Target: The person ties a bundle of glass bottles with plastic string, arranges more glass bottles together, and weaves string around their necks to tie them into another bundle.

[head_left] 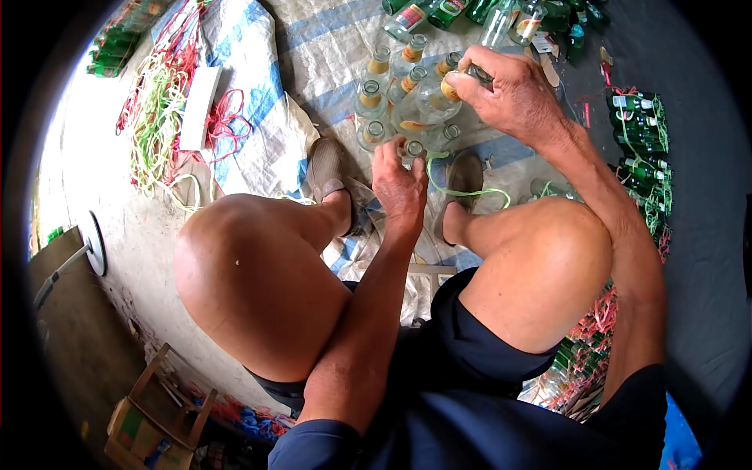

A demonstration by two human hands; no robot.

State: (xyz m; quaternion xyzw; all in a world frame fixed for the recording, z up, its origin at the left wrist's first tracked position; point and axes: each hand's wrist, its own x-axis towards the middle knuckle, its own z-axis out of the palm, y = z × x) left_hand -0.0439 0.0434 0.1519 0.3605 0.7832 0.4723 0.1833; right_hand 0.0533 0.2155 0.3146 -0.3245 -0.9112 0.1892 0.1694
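Several clear glass bottles [370,95] stand upright in a tight cluster on the floor between my feet. My right hand [509,92] is closed round the neck of a clear glass bottle [435,103], which is tilted over the right side of the group. At the near edge of the cluster, the fingers of my left hand [399,186] are closed at the neck of another clear bottle [413,149]. A light green plastic string [462,193] curls from beside this bottle toward my right shin.
Green and clear bottles [450,9] lie at the top. Bundled green bottles [641,121] line the right side. Pink and green strings [160,125] lie at left beside a white board [200,108]. A striped sheet [313,39] covers the floor. A wooden stool [145,423] is lower left.
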